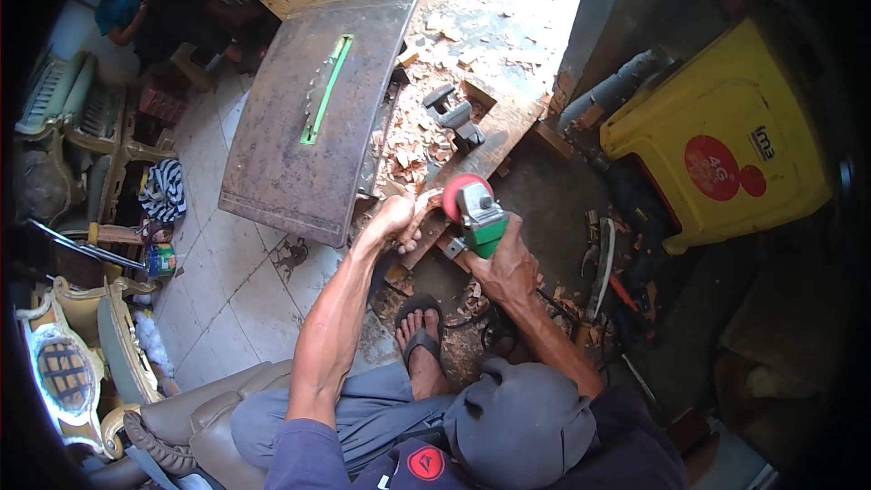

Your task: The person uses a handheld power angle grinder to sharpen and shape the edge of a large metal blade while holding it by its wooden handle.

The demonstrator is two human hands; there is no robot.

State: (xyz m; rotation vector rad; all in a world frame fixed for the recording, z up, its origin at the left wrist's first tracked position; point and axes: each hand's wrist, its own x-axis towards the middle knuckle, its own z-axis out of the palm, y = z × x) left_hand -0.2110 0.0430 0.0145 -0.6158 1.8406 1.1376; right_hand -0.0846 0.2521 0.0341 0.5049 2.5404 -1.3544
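My right hand (508, 268) is closed around the green body of an angle grinder (485, 222), which has a grey metal head and a red disc (463, 191). The disc faces left, against or very close to a small reddish-brown piece of wood (432, 202). That piece is gripped in my left hand (397, 220), its fingers curled around the near end. Both hands are at the near part of a wooden bench plank (504, 132), with my left hand just off the corner of a saw table. Much of the wood piece is hidden by my fingers and the disc.
The dark metal saw table (272, 127) has a green slot insert (328, 91) with a toothed blade. A metal clamp or vise (454, 118) sits among wood shavings (408, 141). At right lies a yellow plastic stool (726, 145); carved chair frames (109, 345) and another person (127, 14) are left.
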